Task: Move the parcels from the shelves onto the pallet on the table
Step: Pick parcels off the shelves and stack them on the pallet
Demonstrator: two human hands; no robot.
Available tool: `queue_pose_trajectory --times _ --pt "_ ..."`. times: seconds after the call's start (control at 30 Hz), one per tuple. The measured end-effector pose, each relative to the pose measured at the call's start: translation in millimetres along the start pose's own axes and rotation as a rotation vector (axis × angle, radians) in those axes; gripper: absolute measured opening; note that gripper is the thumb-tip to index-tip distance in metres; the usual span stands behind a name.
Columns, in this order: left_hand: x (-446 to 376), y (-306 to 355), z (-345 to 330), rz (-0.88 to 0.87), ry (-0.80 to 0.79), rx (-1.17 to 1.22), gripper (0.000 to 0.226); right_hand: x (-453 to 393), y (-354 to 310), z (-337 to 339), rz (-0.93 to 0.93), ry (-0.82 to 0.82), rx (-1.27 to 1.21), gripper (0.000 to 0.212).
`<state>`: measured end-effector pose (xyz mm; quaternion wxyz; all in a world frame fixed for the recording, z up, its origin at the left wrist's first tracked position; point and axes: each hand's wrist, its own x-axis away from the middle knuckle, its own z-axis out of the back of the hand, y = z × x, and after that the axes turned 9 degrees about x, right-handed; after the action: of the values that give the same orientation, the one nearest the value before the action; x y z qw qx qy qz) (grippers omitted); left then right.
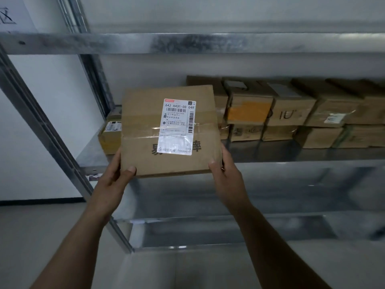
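Observation:
A flat brown cardboard parcel (pixel 143 130) with a white shipping label and clear tape is held up in front of the middle shelf (pixel 91 161). My left hand (pixel 116 174) grips its lower left corner, thumb on the front face. My right hand (pixel 225 170) grips its lower right corner, thumb on the front face too. Behind it, several more cardboard parcels (pixel 291 113) stand stacked in two layers along the shelf. A smaller yellowish box (pixel 110 136) sits at the shelf's left end, partly hidden by the held parcel. The pallet and table are out of view.
The metal rack has an upper shelf beam (pixel 187 42) above the parcel and a slanted upright post (pixel 52 138) on the left. Lower shelves (pixel 229 232) show bare metal. A white wall and grey floor lie to the left.

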<state>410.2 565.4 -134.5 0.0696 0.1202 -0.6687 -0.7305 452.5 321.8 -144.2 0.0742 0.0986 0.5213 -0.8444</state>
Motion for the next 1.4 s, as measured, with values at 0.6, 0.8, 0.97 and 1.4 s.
queue_pose_trajectory --times 0.6,0.8,0.97,1.4 --pt "91.4 2.1 -233.4 -0.022 -0.361 0.003 0.06 131.8 99.5 215.9 -0.21 0.352 0.152 0.031" --pt "109.2 14.1 -315.3 -0.049 -0.526 -0.039 0.059 171.1 117.4 282.2 -0.289 0.522 0.177 0.036" --pt "118.8 19.6 -390.6 -0.075 -0.686 -0.056 0.061 194.1 146.7 330.9 -0.385 0.666 0.242 0.043" --pt "91.5 33.2 -618.3 -0.106 -1.115 0.039 0.072 176.2 219.9 482.6 -0.6 0.896 0.294 0.045"
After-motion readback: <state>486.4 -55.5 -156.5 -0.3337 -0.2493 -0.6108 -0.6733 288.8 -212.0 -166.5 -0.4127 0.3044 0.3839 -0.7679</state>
